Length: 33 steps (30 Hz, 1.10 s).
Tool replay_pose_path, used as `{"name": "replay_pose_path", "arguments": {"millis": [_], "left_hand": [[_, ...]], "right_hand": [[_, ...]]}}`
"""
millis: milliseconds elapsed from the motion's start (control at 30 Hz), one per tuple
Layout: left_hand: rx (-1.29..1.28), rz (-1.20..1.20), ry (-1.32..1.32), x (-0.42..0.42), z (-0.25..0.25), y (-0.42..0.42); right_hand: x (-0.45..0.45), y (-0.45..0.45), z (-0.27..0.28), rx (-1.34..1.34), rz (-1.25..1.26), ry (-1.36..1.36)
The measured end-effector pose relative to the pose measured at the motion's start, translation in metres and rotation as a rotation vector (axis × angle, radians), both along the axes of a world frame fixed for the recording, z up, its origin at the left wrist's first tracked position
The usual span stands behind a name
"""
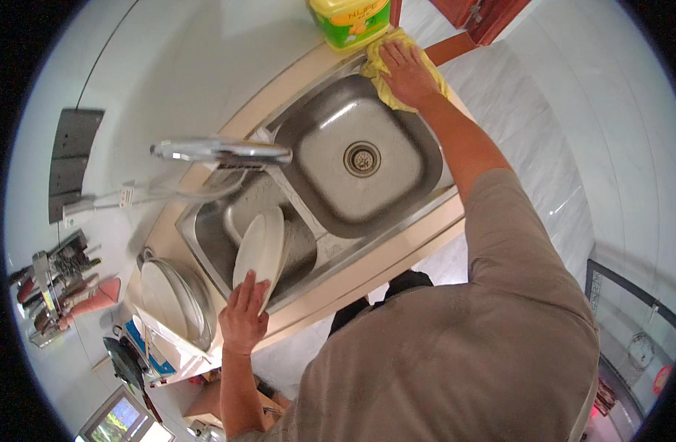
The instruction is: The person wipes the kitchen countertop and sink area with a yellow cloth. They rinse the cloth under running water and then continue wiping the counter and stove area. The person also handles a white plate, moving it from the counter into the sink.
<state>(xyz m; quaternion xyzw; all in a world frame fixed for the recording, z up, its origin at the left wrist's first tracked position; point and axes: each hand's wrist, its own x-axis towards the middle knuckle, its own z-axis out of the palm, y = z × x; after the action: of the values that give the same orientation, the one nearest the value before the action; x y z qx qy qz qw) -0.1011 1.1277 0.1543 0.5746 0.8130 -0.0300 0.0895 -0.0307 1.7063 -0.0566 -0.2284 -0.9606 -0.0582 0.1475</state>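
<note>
My left hand (244, 323) grips the near edge of a tilted white plate (259, 248). A second rim shows close behind it, so more than one plate may be in the hand. They reach down into the smaller basin (216, 235) of a steel double sink; whether they touch its bottom cannot be told. At the sink's far right corner, my right hand (408, 74) lies palm down with fingers stretched on a crumpled yellow cloth (432, 69). The cloth covers part of the rim and countertop. Between the hands lies the larger basin (321, 190), with a drain strainer (362, 159) in its floor.
A chrome faucet (222, 152) juts over the sink. Behind the cloth stands a yellow-green detergent jug (351, 25). To the left are stacked white dishes (164, 298), a wall rack with knives (53, 298) and a dark pan (122, 359). Wall outlets (72, 160) sit left of the faucet.
</note>
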Motion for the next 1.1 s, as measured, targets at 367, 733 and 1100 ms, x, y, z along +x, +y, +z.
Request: {"name": "replay_pose_path", "arguments": {"millis": [367, 733, 1100], "left_hand": [[0.045, 0.116, -0.048, -0.003, -0.004, -0.024], [0.027, 0.184, -0.095, 0.010, -0.010, -0.045], [0.031, 0.125, -0.030, 0.041, -0.049, -0.082]], "right_hand": [[0.113, -0.229, 0.040, -1.428, -0.123, -0.046], [0.037, -0.319, 0.019, -0.506, 1.120, -0.243], [-0.076, -0.320, 0.046, -0.902, 0.218, 0.135]]}}
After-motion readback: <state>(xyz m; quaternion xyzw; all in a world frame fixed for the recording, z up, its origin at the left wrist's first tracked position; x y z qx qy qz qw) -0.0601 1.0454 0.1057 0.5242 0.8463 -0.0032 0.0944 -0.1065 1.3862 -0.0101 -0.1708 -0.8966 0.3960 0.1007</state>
